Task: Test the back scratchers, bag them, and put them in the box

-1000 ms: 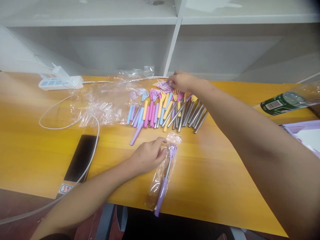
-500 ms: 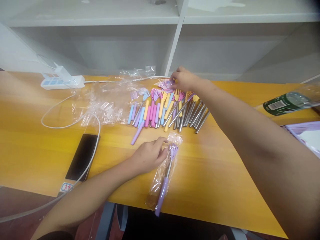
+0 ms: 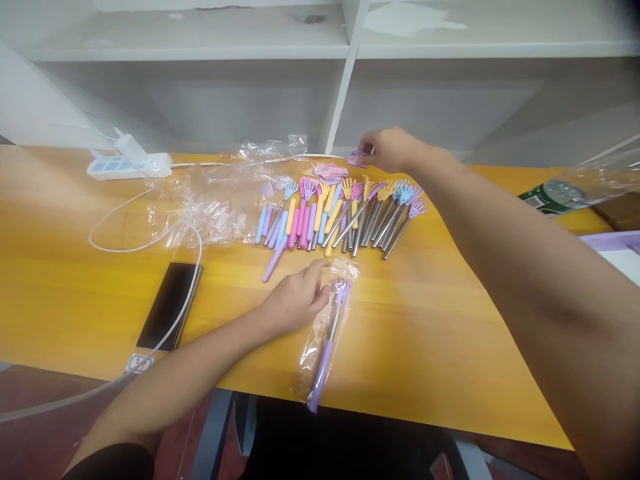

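My right hand (image 3: 393, 150) pinches a small purple printed card (image 3: 357, 159) above the back of the table. More pink-purple cards (image 3: 331, 173) lie in a small pile to its left. Beside the top of a clear plastic bag (image 3: 345, 269) is my left hand (image 3: 299, 298), thumb and forefinger apart, close against the bag's left edge. A purple back scratcher (image 3: 323, 373) with a hand-shaped head and metal rod lies inside that bag. Behind it, loose back scratchers (image 3: 300, 220) in blue, purple, pink and yellow form a row, with bare metal rods (image 3: 383, 223) at the right.
Crumpled clear bags (image 3: 210, 207) cover the back left, near a white power strip (image 3: 130, 165). Its white cable (image 3: 195, 240) loops over a dark phone (image 3: 169, 307). A bottle with a green label (image 3: 555, 195) lies at the right. White shelving (image 3: 340, 100) stands behind.
My right hand has moved right and slightly up from the card pile, with one card now in its fingers. My left hand stays beside the bagged back scratcher. The view has shifted slightly.
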Demonstrator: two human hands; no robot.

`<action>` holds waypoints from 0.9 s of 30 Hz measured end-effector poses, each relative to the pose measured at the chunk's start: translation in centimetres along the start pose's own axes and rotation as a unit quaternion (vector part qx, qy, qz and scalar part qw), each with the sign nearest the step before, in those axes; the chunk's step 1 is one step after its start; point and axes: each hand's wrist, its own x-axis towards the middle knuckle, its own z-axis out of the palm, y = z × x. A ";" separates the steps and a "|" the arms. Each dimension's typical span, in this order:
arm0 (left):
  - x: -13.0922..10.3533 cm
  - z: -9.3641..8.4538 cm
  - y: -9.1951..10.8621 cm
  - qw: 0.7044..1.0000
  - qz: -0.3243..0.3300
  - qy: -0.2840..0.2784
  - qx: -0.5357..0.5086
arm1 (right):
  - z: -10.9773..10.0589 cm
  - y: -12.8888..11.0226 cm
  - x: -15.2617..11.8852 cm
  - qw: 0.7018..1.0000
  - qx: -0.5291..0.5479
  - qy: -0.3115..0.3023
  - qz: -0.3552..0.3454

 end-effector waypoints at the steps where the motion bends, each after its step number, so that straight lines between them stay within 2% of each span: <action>1: 0.0 -0.1 0.1 1.000 -0.004 0.000 0.007 | -0.7 -0.1 -1.1 1.000 -0.001 0.010 0.001; 3: 0.1 -0.3 0.3 1.000 -0.013 -0.003 0.028 | -1.9 -0.3 -3.6 0.999 0.005 0.041 -0.002; 6: 0.1 -0.5 0.6 0.998 -0.013 -0.003 0.055 | -3.1 -1.1 -8.5 0.991 0.057 0.123 -0.009; 9: 0.2 -0.6 0.8 0.997 -0.013 0.002 0.073 | -2.6 -2.9 -14.5 0.966 0.173 0.186 0.049; 11: 0.2 -0.5 0.9 0.996 -0.010 0.009 0.085 | -0.8 -4.6 -18.5 0.924 0.311 0.216 0.055; 15: 0.3 -0.5 0.8 0.995 0.009 0.033 0.090 | 4.8 -8.8 -24.4 0.809 0.553 0.191 0.056; 17: 0.4 -0.4 0.6 0.995 0.020 0.042 0.084 | 7.1 -10.5 -26.0 0.761 0.612 0.196 0.088; 19: 0.4 -0.4 0.4 0.996 0.033 0.047 0.073 | 8.4 -11.5 -26.7 0.740 0.632 0.197 0.122; 22: 0.6 -0.3 0.1 0.996 0.046 0.048 0.055 | 8.6 -11.5 -27.1 0.748 0.623 0.177 0.144; 25: 0.8 -0.5 -0.1 0.997 0.050 0.037 0.047 | 8.3 -10.6 -27.2 0.765 0.615 0.113 0.156; 27: 0.9 -0.6 -0.2 0.997 0.055 0.033 0.047 | 8.2 -9.9 -27.2 0.765 0.619 0.082 0.157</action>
